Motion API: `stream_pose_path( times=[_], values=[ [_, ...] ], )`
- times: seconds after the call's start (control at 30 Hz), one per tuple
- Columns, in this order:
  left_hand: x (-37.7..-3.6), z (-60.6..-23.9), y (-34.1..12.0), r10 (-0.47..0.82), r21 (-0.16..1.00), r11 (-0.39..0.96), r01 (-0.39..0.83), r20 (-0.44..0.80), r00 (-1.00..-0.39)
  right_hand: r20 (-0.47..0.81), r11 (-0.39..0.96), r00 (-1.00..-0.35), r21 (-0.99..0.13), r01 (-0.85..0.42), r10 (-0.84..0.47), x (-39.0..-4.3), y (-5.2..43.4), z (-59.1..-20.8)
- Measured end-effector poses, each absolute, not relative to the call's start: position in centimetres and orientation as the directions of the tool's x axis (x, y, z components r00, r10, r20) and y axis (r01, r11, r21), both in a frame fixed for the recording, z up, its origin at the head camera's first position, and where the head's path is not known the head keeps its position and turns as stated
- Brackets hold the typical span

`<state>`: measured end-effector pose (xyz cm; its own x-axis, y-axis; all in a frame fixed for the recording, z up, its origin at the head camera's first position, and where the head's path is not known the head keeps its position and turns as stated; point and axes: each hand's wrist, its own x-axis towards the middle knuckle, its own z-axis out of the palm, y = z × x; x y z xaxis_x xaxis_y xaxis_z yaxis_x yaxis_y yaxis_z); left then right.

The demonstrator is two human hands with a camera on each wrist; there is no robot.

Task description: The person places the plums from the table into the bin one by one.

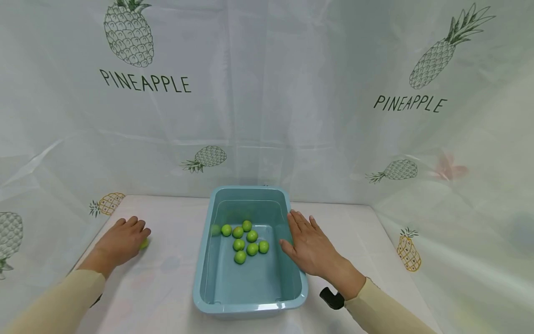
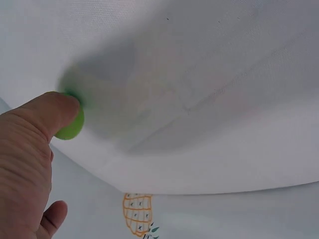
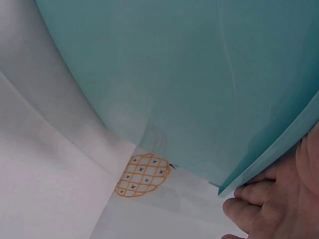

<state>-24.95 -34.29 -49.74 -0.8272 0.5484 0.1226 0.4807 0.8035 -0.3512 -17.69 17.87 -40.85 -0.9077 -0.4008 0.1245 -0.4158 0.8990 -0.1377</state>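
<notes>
On the table's left side, my left hand [image 1: 123,242] pinches a small round green fruit [image 2: 73,128] between thumb and fingers. In the head view only a sliver of that fruit shows beneath the fingers; in the left wrist view the thumb covers part of it, close over the tabletop. A blue-green plastic bin [image 1: 227,297] stands in the middle, with several small green fruits [image 1: 238,245] loosely grouped on its floor. My right hand [image 1: 310,248] rests with straight fingers along the bin's right rim. In the right wrist view its fingers [image 3: 254,193] lie along the bin's outer side.
The table [image 1: 167,273] has a pale cover, with bare stretches left and right of the bin. Behind it hangs a translucent sheet [image 1: 292,93] printed with pineapples, which also runs down both sides. A black band [image 1: 332,298] sits at the right wrist.
</notes>
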Motion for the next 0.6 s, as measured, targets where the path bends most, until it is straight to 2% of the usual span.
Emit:
stream_pose_path(
  times=[0.17, 0.43, 0.6],
  values=[
    [-25.3, -50.2, -34.4, 0.561, -0.378, 0.801, 0.463, 0.206, -0.802, 0.132, 0.898, -0.906, -0.135, -0.418, -0.402, -17.7, 17.8, -40.9],
    [-26.2, -49.3, -34.8, 0.599, -0.371, 0.800, 0.471, 0.459, -0.656, 0.144, 0.897, -0.905, -0.139, -0.419, -0.400, -17.7, 17.9, -41.0],
    [-26.4, -47.8, -34.8, 0.587, -0.376, 0.810, 0.451, 0.523, -0.618, 0.145, 0.898, -0.905, -0.135, -0.418, -0.399, -17.8, 18.0, -41.0]
  ],
)
